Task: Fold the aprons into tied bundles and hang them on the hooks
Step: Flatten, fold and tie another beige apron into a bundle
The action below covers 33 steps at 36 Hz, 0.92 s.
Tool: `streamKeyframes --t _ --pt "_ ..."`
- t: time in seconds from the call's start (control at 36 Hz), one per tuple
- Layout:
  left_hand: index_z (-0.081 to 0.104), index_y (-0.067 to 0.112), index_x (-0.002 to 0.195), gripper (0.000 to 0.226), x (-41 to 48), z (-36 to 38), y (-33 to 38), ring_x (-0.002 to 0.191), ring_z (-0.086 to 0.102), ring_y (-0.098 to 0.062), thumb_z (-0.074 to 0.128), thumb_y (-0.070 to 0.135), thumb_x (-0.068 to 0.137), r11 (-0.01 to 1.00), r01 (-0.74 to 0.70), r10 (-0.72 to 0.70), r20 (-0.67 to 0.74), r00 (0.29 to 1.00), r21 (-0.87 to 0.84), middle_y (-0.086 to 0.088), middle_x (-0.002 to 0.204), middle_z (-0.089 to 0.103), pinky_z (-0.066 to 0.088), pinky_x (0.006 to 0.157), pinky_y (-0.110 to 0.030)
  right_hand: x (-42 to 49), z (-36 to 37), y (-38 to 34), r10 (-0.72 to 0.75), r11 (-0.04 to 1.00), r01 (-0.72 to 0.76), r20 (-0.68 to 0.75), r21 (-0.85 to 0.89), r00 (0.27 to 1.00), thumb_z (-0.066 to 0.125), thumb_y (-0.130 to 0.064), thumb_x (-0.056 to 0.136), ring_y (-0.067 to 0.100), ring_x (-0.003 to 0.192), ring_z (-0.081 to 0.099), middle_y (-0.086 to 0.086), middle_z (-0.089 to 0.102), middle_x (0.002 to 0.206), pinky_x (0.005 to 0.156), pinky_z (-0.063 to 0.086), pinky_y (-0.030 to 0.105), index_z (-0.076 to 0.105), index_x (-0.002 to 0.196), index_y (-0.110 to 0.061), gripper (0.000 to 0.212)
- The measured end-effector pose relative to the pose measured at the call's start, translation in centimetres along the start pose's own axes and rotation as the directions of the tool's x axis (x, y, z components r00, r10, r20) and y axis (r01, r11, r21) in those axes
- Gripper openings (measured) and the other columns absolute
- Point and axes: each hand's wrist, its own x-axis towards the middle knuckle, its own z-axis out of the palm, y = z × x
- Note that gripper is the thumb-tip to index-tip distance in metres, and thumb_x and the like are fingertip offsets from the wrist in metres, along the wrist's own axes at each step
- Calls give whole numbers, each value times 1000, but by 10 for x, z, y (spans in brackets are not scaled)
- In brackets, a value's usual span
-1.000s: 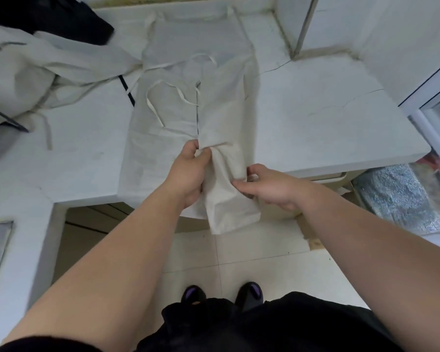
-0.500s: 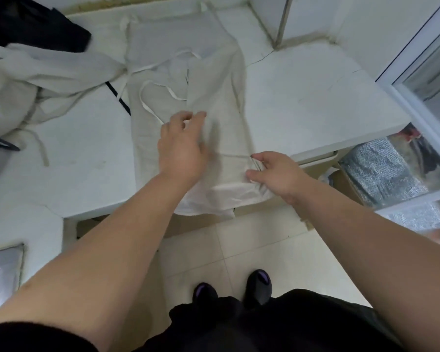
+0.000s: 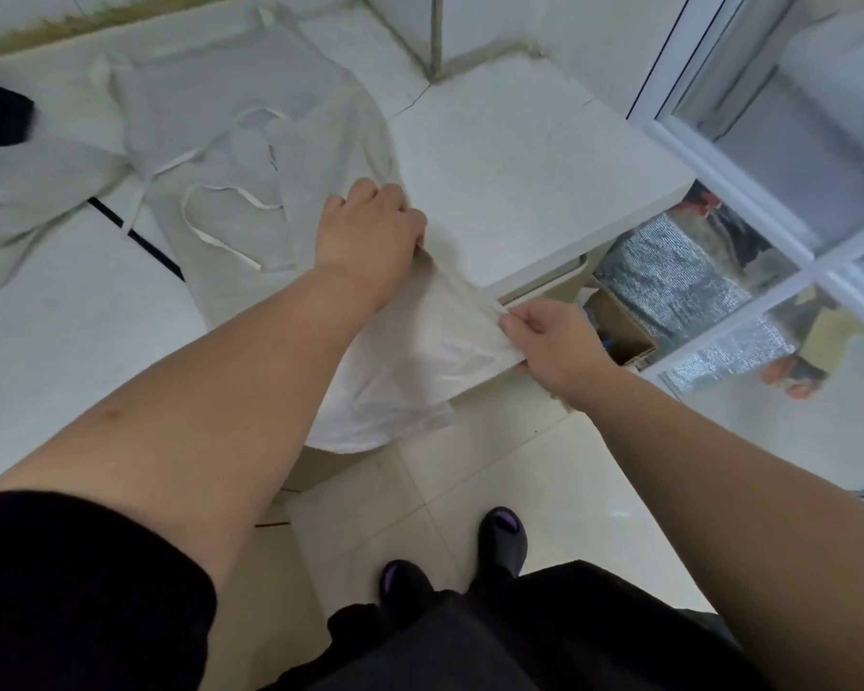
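At the front edge of the counter [image 3: 520, 182], the right hand [image 3: 549, 341] is pinching the overhanging side edge of the apron [image 3: 420, 351] and drawing it taut. Slightly farther in, the left hand [image 3: 370, 226], lying flat mid-cloth half a second ago, is now curling onto that same folded edge and gripping it. The lengthwise fold is being straightened, so rolling and tying are likely still waiting. Beyond, the ties [image 3: 220, 236] are lying loose on the apron, and a second apron heap [image 3: 31, 187] is sitting farther left.

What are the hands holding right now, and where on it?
Both hold the apron: left hand grips its folded right edge on the table; right hand pinches that edge near the overhanging hem.
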Motion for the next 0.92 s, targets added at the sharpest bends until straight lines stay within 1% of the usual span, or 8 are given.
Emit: streamKeyframes --t 0.11,0.22,0.31,0.42,0.56,0.72,0.83,0.92 --pt "60 19 117 26 -5 14 9 117 40 -28 45 13 96 975 0 -2 -8 1000 -223 -6 128 46 28 82 -31 1 6 7 220 968 -223 40 111 975 43 -25 99 23 83 49 11 55 88 90 50 54 60 96 -3 28" --pt "47 23 136 46 -17 25 9 127 36 -26 57 21 91 838 82 -78 30 997 -539 -5 144 33 37 99 -37 1 5 -1 391 796 -443 208 412 897 57 -44 91 17 108 44 3 39 143 78 56 36 29 146 -21 66" --pt "40 21 141 52 -28 29 5 131 32 -30 58 28 92 795 246 -270 40 962 -555 -8 148 26 32 107 -40 0 5 1 303 876 -365 230 315 925 72 -30 83 17 109 44 6 30 149 88 50 33 18 150 -22 86" --pt "38 16 141 47 -37 33 -4 134 29 -34 47 30 97 709 463 -503 78 860 -532 -13 150 25 30 105 -42 5 7 0 123 983 -149 211 109 970 72 -25 83 15 116 45 0 46 132 85 37 17 32 144 -14 74" --pt "31 8 141 47 -41 41 -10 124 43 -34 39 31 101 513 578 -505 322 801 -635 -17 144 33 35 100 -35 18 19 -7 57 991 -30 198 -134 979 58 -34 91 29 115 54 7 57 125 98 43 41 49 129 -11 45" --pt "45 13 136 43 -49 54 -20 134 35 -29 35 36 101 540 609 -503 357 787 -581 -13 144 42 25 112 -34 27 8 11 139 965 -114 94 -235 986 36 -24 102 35 108 53 19 57 119 88 42 36 51 125 1 37" --pt "51 10 132 44 -53 67 -29 133 34 -30 42 36 97 634 576 -452 357 817 -516 -18 140 42 24 113 -39 25 -4 27 381 921 -342 251 -188 890 49 -21 97 19 69 47 7 52 84 58 39 26 51 124 7 39" --pt "49 18 133 62 -49 67 -25 133 32 -32 34 54 86 629 609 -470 387 793 -483 -15 143 39 25 113 -42 32 -5 17 279 960 -263 220 -101 935 61 -22 90 29 101 55 12 55 118 77 44 32 41 134 1 54"
